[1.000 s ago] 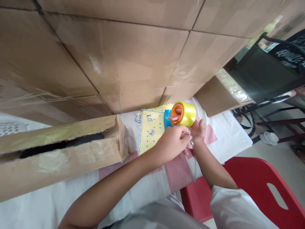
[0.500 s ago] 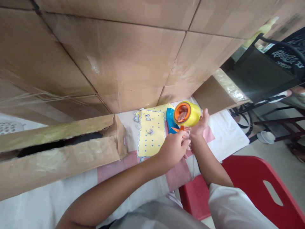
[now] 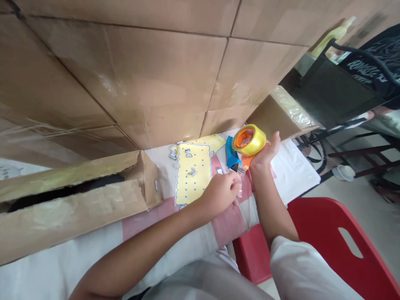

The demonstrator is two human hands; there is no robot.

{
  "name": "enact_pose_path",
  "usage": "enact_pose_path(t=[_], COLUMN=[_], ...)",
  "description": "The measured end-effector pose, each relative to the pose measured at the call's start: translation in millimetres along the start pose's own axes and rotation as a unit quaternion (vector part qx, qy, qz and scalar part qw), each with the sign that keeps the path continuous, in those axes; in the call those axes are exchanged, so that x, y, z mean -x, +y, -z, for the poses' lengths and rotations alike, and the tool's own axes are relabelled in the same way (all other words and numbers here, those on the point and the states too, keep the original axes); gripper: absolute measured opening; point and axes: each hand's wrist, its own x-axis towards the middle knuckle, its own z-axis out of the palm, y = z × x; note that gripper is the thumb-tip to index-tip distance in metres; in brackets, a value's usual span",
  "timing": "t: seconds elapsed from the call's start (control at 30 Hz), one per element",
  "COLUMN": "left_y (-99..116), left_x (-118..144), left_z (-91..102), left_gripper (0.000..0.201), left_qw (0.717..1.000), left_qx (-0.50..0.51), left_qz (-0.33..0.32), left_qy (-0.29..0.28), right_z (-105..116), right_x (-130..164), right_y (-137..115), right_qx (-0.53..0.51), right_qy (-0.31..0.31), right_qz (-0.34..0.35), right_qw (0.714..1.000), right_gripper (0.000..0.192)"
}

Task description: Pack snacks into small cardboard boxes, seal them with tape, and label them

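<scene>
A tall cardboard wall (image 3: 150, 75) rises behind everything, close against the counter (image 3: 300, 164), which a pink and white cloth (image 3: 228, 227) covers, perhaps to keep it clean. A long slotted box (image 3: 78, 208) lies along the left side, leaving the middle free to work in. A red chair (image 3: 325, 233) stands at the near right, and a smaller box (image 3: 275, 114) sits at the far right corner.

Next in size is a yellow sheet (image 3: 193, 187), flat beside the left hand, with another yellow sheet (image 3: 215, 141) partly under its far end.

The right hand (image 3: 264, 158) bears the tape dispenser (image 3: 233, 154), blue and orange, above the counter just right of the sheets. Its thumb points up, apart from the dispenser; its fingers are bent about the orange part, partly hidden, probably to steady it. The tape roll (image 3: 258, 139) sits on the dispenser, tilted so its hollow shows.

The left hand (image 3: 222, 191) has its fingers narrowed to a pinch on a clear strip (image 3: 240, 190) just below the dispenser's dark end, likely to control the loose tape.

Smallest are grey scraps (image 3: 192, 171) on the nearer sheet; their markings are too small to tell.
</scene>
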Motion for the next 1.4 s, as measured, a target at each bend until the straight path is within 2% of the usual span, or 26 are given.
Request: enact_pose_path(t=[0.27,0.5,0.67,0.9,1.2,1.4], left_y=[12,-8,-13,-7,-12,-10], left_x=[5,-8,-16,-15,-16,-21], left_z=[8.9,9.3,19.1,20.0,16.7,28.5], left_gripper=[0.019,0.018,0.013,0.016,0.015,0.018], left_qw=[0.999,0.996,1.000,0.999,0.998,0.994], left_qx=[0.007,-0.080,0.001,0.026,0.052,0.094], left_qz=[-0.001,-0.029,0.010,0.020,-0.006,-0.007], left_qy=[-0.034,0.014,-0.008,-0.001,-0.030,-0.059], right_z=[9,14,11,13,-3,-14], right_x=[-8,-17,-14,-3,5,14], right_y=[13,23,36,48,25,-3], right_qx=[0.018,0.018,-0.020,0.054,0.023,0.092], right_qy=[-0.014,-0.002,0.019,-0.094,-0.051,-0.038], right_qz=[-0.013,0.020,-0.009,-0.003,-0.018,-0.010], right_qw=[1.000,1.000,1.000,0.994,0.998,0.995], right_gripper=[0.067,0.062,0.061,0.071,0.069,0.073])
